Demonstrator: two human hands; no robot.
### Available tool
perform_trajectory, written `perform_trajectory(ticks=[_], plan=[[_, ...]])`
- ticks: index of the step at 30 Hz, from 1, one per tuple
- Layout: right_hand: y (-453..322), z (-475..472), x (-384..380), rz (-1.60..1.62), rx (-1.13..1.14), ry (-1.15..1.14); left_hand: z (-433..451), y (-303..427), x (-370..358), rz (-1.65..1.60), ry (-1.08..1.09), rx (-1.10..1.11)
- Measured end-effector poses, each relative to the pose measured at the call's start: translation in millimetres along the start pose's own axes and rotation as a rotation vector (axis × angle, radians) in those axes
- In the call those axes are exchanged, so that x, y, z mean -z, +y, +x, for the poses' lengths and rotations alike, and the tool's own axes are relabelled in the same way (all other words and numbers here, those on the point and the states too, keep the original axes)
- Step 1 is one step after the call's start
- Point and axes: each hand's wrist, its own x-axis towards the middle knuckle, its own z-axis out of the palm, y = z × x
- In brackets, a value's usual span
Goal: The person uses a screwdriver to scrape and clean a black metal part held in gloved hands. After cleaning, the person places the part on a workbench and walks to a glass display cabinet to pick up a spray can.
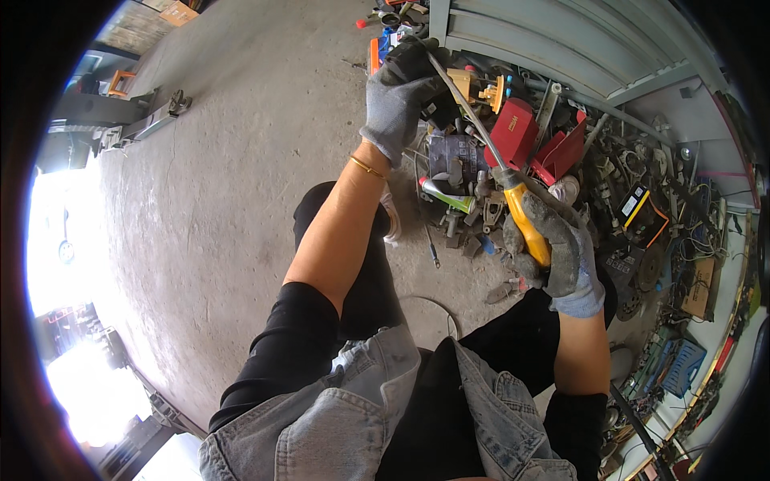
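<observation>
Grey-and-black work gloves cover both my hands. My right hand [550, 240] is closed around the yellow handle of a long screwdriver [475, 117], whose metal shaft slants up and left. Farther forward, my left hand [406, 84] grips a dark part [415, 54] near the shaft's tip; its exact kind and whether the tip touches it cannot be told. Below and right of my left hand lie a red box [512, 133] and an open red box piece [560, 150]. A green-and-white tube [448, 195] rests among metal parts between my hands.
A heap of used metal parts [493, 213] covers the floor ahead and right, against a grey metal panel [541, 42]. A black-and-yellow box [642, 213], cardboard box [699, 288] and blue plastic tray [683, 367] lie at right. A lift arm [147, 123] extends at far left.
</observation>
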Motion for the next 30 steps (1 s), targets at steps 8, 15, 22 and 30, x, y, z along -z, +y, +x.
perform_trajectory(ticks=[8, 15, 22, 30], plan=[[6.9, 10.7, 0.1, -0.202, 0.156, 0.0, 4.7, -1.0, 9.7, -0.276, -0.064, 0.16], [4.2, 8.1, 3.7, -0.3, 0.228, 0.015, 4.5, 3.1, 18.5, -0.108, -0.119, 0.079], [-10.5, 5.9, 9.0, -0.156, -0.034, -0.094, 6.5, 6.9, 18.5, -0.246, -0.128, 0.104], [13.3, 9.8, 10.5, -0.524, 0.271, -0.009, 8.3, 1.4, 20.2, -0.118, -0.151, 0.028]])
